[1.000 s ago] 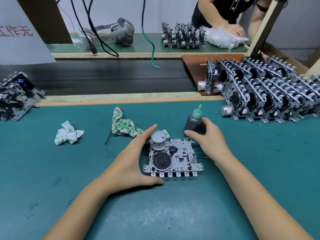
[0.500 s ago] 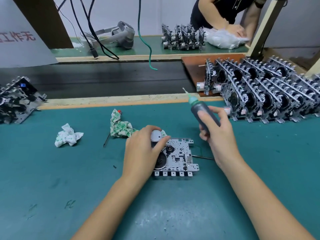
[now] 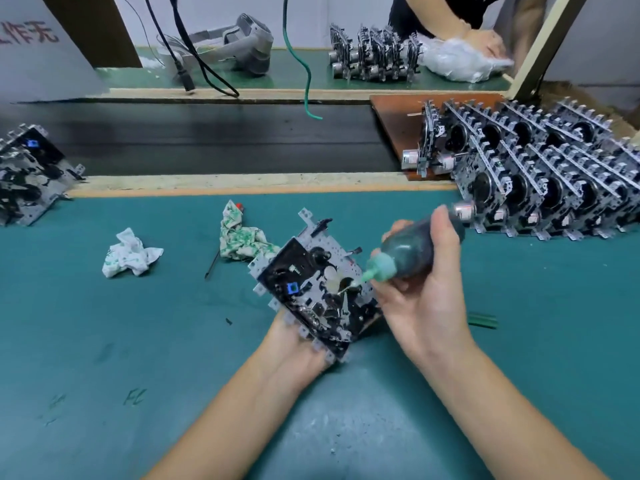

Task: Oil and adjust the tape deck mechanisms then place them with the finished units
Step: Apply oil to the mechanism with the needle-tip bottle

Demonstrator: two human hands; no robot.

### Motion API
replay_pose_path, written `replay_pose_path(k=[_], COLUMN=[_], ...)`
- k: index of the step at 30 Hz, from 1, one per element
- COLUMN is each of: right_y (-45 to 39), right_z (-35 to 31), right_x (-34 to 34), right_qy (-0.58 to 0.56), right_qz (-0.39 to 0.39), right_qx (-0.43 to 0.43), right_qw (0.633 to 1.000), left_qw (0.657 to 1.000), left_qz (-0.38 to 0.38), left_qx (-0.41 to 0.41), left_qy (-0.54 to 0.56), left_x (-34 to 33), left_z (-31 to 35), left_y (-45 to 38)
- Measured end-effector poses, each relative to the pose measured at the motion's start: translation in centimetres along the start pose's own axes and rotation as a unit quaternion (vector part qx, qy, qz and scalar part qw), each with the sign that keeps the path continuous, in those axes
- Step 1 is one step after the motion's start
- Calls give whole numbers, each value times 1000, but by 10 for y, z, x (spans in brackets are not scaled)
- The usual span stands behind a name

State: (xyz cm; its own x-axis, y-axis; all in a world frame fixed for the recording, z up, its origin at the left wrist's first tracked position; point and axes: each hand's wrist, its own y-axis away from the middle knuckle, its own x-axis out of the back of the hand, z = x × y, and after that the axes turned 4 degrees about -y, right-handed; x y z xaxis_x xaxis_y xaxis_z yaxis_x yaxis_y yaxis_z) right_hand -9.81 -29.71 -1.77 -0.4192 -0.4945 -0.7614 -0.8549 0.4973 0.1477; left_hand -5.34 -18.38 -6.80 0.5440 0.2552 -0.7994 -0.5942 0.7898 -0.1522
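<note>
Oiling of one tape deck mechanism, held above the teal bench mat (image 3: 104,341).

Left hand (image 3: 298,351) cups from beneath a tilted silver-and-black metal tape deck mechanism (image 3: 317,289), fingers curled under its near edge. Right hand (image 3: 420,299) grips a dark oil bottle with green nozzle (image 3: 405,251), tip touching the mechanism's centre. Rows of finished upright mechanisms (image 3: 540,178) stand far right; two crumpled white-and-green cloths (image 3: 130,254) lie left.

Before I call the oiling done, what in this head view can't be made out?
- Left hand: fingers hidden under the tape deck mechanism.
- Oil bottle in the right hand: its tip's contact and any oil are too small to tell.
- Finished units: row cut off by the right edge.
- Mechanism at far left: cut by the left edge.
</note>
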Motion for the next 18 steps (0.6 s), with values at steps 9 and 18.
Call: replay_pose_path(k=[9,18], right_y=[8,10], right_z=[10,13], right_x=[0,0], right_qy=[107,128], right_qz=[-22,-46], right_qx=[80,105], right_qw=[991,985], left_qw=[997,990], left_qz=[52,67], left_qx=[59,31], left_qy=[5,119], left_x=[10,1], left_z=[-10,-7], left_y=[-1,-2])
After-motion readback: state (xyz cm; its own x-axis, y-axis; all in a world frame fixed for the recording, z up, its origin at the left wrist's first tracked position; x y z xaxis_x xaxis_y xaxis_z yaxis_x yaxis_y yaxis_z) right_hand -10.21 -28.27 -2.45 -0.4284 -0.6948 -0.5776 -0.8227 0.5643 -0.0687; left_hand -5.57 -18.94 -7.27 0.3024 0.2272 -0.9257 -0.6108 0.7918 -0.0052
